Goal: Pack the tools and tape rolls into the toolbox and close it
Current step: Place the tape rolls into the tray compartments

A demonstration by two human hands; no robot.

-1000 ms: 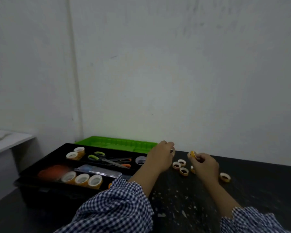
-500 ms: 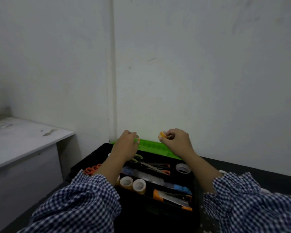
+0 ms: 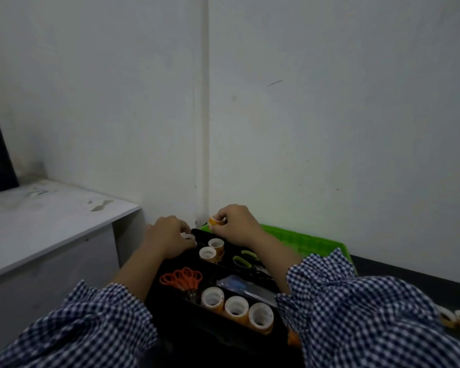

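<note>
Low in the middle of the frame, the right hand (image 3: 237, 227) pinches a small orange tape roll (image 3: 214, 222) between thumb and fingertips, holding it above the far left corner of the toolbox (image 3: 218, 333). Just left of it, the left hand (image 3: 168, 239) is curled, knuckles up, round what looks like a pale roll (image 3: 188, 236) at the box's far edge, though most of that roll is hidden. These rolls should be light and stiff, with a hard core and a slick outer face, so a pinch across the rim or a finger through the core ought to hold. Set down on edge, one would likely roll away. Below the hands, the far compartment holds 2 standing rolls (image 3: 208, 254) side by side, with green-handled scissors (image 3: 242, 261) lying to their right. Nearer are orange-handled scissors (image 3: 182, 278), a blue tool (image 3: 233, 282) too dim to name, and 3 cream rolls (image 3: 236, 307) in a row along the near compartment. Behind the box the green lid (image 3: 316, 243) lies open by the wall. At lower right, 2 loose rolls (image 3: 457, 318) sit on the dark table (image 3: 409, 282), so packing looks unfinished.
</note>
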